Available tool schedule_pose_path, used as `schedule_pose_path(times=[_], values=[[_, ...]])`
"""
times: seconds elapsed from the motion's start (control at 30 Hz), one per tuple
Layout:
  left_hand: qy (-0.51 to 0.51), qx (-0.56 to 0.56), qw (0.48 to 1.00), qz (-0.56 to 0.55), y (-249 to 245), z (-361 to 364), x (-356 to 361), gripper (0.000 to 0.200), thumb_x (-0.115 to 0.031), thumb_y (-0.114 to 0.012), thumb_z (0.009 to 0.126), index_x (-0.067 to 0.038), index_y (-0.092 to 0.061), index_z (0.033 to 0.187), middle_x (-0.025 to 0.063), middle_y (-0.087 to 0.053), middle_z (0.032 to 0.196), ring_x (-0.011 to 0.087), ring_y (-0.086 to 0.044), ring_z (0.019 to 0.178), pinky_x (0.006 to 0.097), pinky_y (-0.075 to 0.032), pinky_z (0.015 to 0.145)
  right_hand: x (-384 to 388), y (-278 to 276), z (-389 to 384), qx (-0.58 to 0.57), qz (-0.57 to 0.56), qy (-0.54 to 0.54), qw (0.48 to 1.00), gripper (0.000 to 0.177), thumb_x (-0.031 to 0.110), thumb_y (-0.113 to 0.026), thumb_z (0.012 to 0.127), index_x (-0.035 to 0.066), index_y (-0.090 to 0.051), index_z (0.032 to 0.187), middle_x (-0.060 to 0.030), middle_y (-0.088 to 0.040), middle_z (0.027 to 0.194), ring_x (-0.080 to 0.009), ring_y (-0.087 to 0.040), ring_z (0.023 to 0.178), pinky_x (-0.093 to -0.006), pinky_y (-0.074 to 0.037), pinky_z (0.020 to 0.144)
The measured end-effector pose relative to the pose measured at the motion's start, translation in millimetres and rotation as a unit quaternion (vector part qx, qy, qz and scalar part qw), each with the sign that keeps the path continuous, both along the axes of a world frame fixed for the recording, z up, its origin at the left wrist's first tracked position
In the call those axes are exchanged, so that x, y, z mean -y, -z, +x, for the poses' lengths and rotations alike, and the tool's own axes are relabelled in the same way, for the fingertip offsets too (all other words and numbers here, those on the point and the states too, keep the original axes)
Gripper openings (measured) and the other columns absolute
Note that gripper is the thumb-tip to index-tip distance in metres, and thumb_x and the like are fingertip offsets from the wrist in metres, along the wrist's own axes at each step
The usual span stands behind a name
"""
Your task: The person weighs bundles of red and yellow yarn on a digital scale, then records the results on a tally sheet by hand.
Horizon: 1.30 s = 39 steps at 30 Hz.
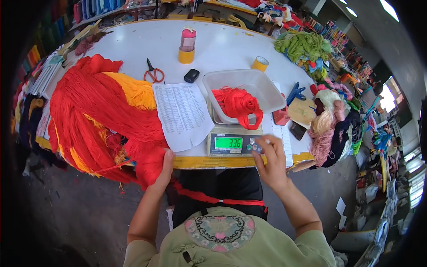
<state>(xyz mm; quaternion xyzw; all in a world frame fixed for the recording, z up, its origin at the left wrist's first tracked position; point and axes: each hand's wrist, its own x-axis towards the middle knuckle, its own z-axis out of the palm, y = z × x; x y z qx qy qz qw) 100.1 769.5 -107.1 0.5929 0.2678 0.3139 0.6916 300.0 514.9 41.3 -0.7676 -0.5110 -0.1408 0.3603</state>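
My left hand (165, 171) grips a bunch of red yarn (95, 98) at the table's front edge, its fingers mostly hidden beneath the strands. Part of that large red heap drapes over the edge, with orange-yellow yarn (131, 90) among it. My right hand (273, 164) is empty, thumb and bent fingers apart, beside the buttons of a digital scale (229, 150). The lit green display reads about 33.6. On the scale sits a white plastic tub (271, 91) holding a looped red skein (238, 104), one loop hanging over the rim. A red strand crosses my lap.
A printed sheet (182, 115) lies left of the scale. Behind it are orange-handled snips (153, 73), a black case (191, 76), a pink-capped bottle (187, 42) and a tape roll (260, 63). Blue clips (296, 93) and mixed yarn piles (327, 115) line the right side.
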Motion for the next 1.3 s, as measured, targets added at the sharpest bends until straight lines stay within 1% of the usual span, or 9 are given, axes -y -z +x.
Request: schedule_pose_path(times=[0.1, 0.2, 0.37, 0.67, 0.77, 0.87, 1.07, 1.17, 1.3], values=[[0.135, 0.143, 0.975, -0.103, -47, -27, 28, 0.029, -0.028, -0.054, 0.103, -0.001, -0.064, 0.099, 0.0070, -0.069, 0.083, 0.0159, -0.066, 0.074, 0.0321, -0.053, 0.071, 3, 14, -26, -0.157, 0.027, -0.105, 0.982, 0.028, 0.000, -0.074, 0.083, 0.004, -0.068, 0.109, -0.0098, -0.061, 0.108, -0.0206, -0.062, 0.082, -0.0302, -0.050, 0.068], [0.173, 0.147, 0.966, 0.124, -99, -14, 69, 0.045, -0.032, -0.055, 0.102, 0.003, -0.059, 0.128, 0.0170, -0.068, 0.119, 0.0247, -0.065, 0.111, 0.0363, -0.050, 0.096, -19, 12, -65, -0.362, 0.045, -0.170, 0.916, 0.023, 0.002, -0.074, 0.087, 0.005, -0.068, 0.109, -0.0063, -0.060, 0.111, -0.0119, -0.060, 0.077, -0.0245, -0.049, 0.065], [0.243, 0.159, 0.953, 0.089, -117, 1, 94, 0.056, -0.034, -0.059, 0.100, 0.005, -0.050, 0.139, 0.0229, -0.049, 0.146, 0.0302, -0.047, 0.136, 0.0436, -0.034, 0.115, -36, 25, -82, -0.376, 0.057, -0.217, 0.899, 0.021, 0.001, -0.071, 0.088, 0.003, -0.065, 0.107, -0.0044, -0.056, 0.105, -0.0102, -0.056, 0.076, -0.0235, -0.046, 0.064], [0.239, 0.129, 0.953, 0.133, -103, 13, 96, 0.044, -0.020, -0.054, 0.102, 0.004, -0.051, 0.138, 0.0196, -0.049, 0.147, 0.0286, -0.048, 0.136, 0.0386, -0.038, 0.112, -26, 15, -82, -0.393, 0.032, -0.187, 0.900, 0.015, 0.001, -0.070, 0.089, 0.003, -0.064, 0.103, -0.0037, -0.056, 0.102, -0.0117, -0.055, 0.080, -0.0246, -0.044, 0.068], [0.239, 0.186, 0.947, -0.109, -99, 16, 102, 0.042, -0.020, -0.053, 0.103, 0.003, -0.051, 0.138, 0.0173, -0.049, 0.147, 0.0265, -0.045, 0.138, 0.0382, -0.034, 0.114, -28, 22, -73, -0.385, 0.063, -0.200, 0.899, 0.014, 0.001, -0.068, 0.089, 0.004, -0.063, 0.102, -0.0037, -0.055, 0.105, -0.0095, -0.052, 0.079, -0.0240, -0.042, 0.066], [0.254, 0.172, 0.937, -0.168, -96, 15, 94, 0.040, -0.020, -0.053, 0.103, 0.002, -0.051, 0.137, 0.0149, -0.049, 0.147, 0.0239, -0.043, 0.138, 0.0378, -0.030, 0.116, -29, 16, -72, -0.440, 0.060, -0.169, 0.880, 0.010, 0.000, -0.066, 0.090, 0.004, -0.061, 0.098, -0.0040, -0.055, 0.104, -0.0073, -0.048, 0.070, -0.0232, -0.040, 0.062], [0.203, 0.083, 0.975, -0.016, -102, 9, 92, 0.037, -0.016, -0.058, 0.099, -0.003, -0.055, 0.134, 0.0133, -0.056, 0.139, 0.0226, -0.048, 0.132, 0.0372, -0.036, 0.111, -42, 9, -71, -0.251, 0.059, -0.153, 0.954, 0.007, 0.000, -0.061, 0.094, 0.003, -0.056, 0.099, -0.0047, -0.054, 0.104, -0.0060, -0.047, 0.063, -0.0216, -0.038, 0.055], [0.215, 0.108, 0.970, -0.043, -89, 5, 85, 0.040, -0.012, -0.056, 0.098, -0.002, -0.053, 0.136, 0.0116, -0.061, 0.129, 0.0207, -0.053, 0.122, 0.0360, -0.039, 0.106, -43, 18, -71, -0.541, 0.088, -0.205, 0.811, 0.007, 0.000, -0.054, 0.097, 0.003, -0.053, 0.104, -0.0034, -0.054, 0.104, -0.0056, -0.048, 0.063, -0.0203, -0.038, 0.054], [0.260, 0.211, 0.924, -0.186, -89, -3, 75, 0.048, -0.008, -0.054, 0.096, 0.001, -0.047, 0.142, 0.0058, -0.065, 0.109, 0.0144, -0.059, 0.100, 0.0312, -0.046, 0.095, -46, 5, -71, -0.658, -0.028, -0.213, 0.722, 0.006, 0.005, -0.052, 0.102, 0.004, -0.050, 0.107, -0.0023, -0.058, 0.100, -0.0035, -0.047, 0.061, -0.0190, -0.037, 0.052]])
